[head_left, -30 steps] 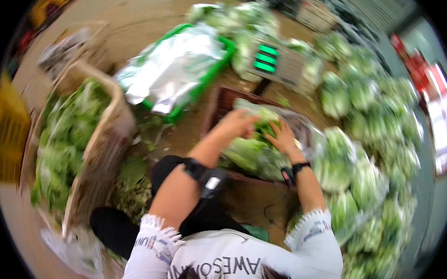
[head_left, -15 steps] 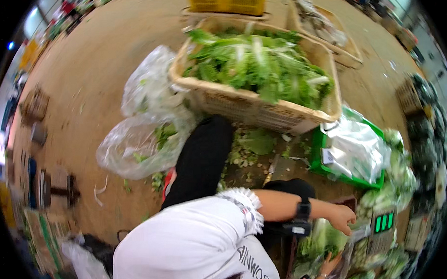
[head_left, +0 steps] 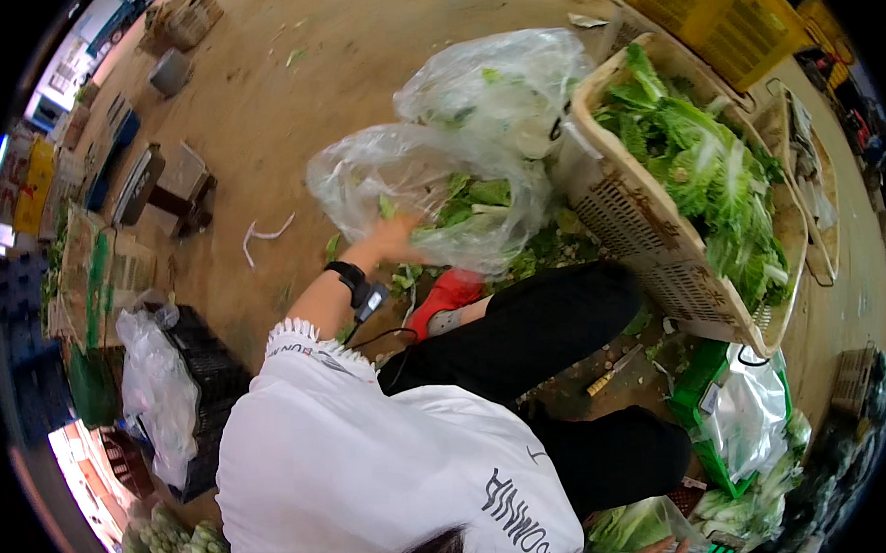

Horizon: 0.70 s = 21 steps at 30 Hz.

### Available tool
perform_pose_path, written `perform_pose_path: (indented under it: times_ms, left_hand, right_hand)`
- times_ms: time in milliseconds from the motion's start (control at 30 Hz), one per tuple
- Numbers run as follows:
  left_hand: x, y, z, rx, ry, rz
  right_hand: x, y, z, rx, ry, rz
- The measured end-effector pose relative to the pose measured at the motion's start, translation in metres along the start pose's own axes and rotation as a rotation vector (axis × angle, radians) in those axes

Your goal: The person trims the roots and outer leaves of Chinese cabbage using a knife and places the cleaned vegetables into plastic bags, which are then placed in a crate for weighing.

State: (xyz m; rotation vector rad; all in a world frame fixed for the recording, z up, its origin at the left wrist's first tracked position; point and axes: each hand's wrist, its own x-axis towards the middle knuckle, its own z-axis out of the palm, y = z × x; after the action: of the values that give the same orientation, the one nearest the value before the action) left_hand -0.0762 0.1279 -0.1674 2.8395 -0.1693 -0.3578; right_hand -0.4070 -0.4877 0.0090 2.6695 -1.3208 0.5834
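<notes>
My left hand (head_left: 394, 241) reaches out over the near edge of a clear plastic bag (head_left: 359, 171) with loose green leaves (head_left: 474, 198) in it. Motion smears its fingers, and a small leaf (head_left: 388, 208) shows just beyond them. Down at the lower edge, partly cut off, my right hand (head_left: 663, 552) rests with fingers apart against a pale green leafy cabbage (head_left: 627, 527). A dark band with a small box sits on my left wrist.
A beige crate (head_left: 647, 203) heaped with leafy greens (head_left: 705, 166) stands beyond my knees. A yellow crate (head_left: 709, 18) is behind it. A yellow-handled knife (head_left: 613, 370) lies among scraps. A green crate (head_left: 687, 384) holds plastic bags. At left stands a black crate (head_left: 204, 351).
My left hand has swung from above the cabbage at the lower right across to the plastic bag. My view has turned left; my right hand stays by the cabbage.
</notes>
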Motion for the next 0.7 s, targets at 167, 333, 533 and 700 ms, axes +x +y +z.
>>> perform_pose_path:
  times_ms: [167, 333, 533, 700]
  left_hand:
    - [-0.046, 0.06, 0.044, 0.017, -0.842, 0.041]
    - [-0.038, 0.043, 0.048, 0.031, -0.515, 0.164]
    - [0.002, 0.041, 0.043, -0.413, -0.37, 0.027]
    - [0.011, 0.073, -0.046, -0.353, -0.456, 0.186]
  right_hand:
    - [0.026, -0.055, -0.016, 0.097, -0.128, -0.137]
    - [0.024, -0.12, -0.018, 0.238, -0.058, -0.299]
    - [0.015, -0.14, -0.005, 0.146, -0.036, -0.404]
    - [0.005, -0.14, -0.006, 0.241, -0.044, -0.288]
